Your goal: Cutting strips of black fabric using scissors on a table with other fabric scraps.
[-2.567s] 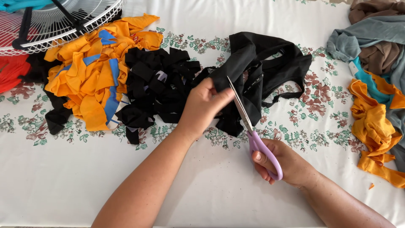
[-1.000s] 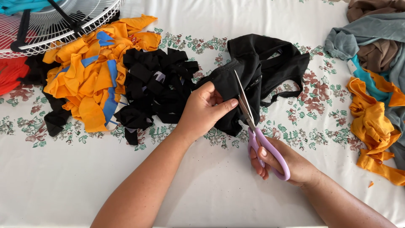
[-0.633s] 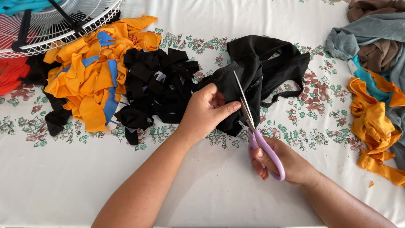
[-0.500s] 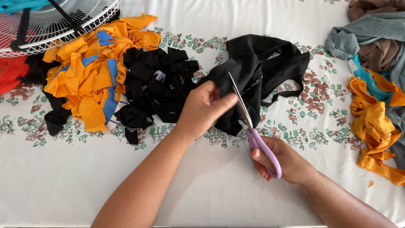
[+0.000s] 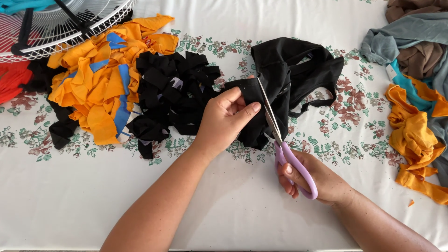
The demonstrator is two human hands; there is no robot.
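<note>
The black garment point(image 5: 298, 79) lies bunched on the desk point(image 5: 224, 205) just ahead of me, and I am partway through a cut in it: my left hand point(image 5: 226, 119) pinches the near edge of the cloth, thumb on top and fingers curled under, holding it taut and a little lifted. My right hand point(image 5: 310, 179) is clenched through the purple handles of the scissors point(image 5: 280, 140), whose blades run up along the held flap and look nearly closed on the fabric. As I judge it, this stroke is close to done, so the next move calls for opening the blades, sliding them further up the same line, and keeping my left thumb well to the side of the edge. Just to the left of my hand sits a heap of black fabric scraps point(image 5: 170, 100), touching a bigger heap of orange and blue scraps point(image 5: 100, 88), with a white wire fan guard point(image 5: 60, 23) beyond. Well apart on the right lie orange point(image 5: 415, 140), grey and brown clothes point(image 5: 413, 44).
</note>
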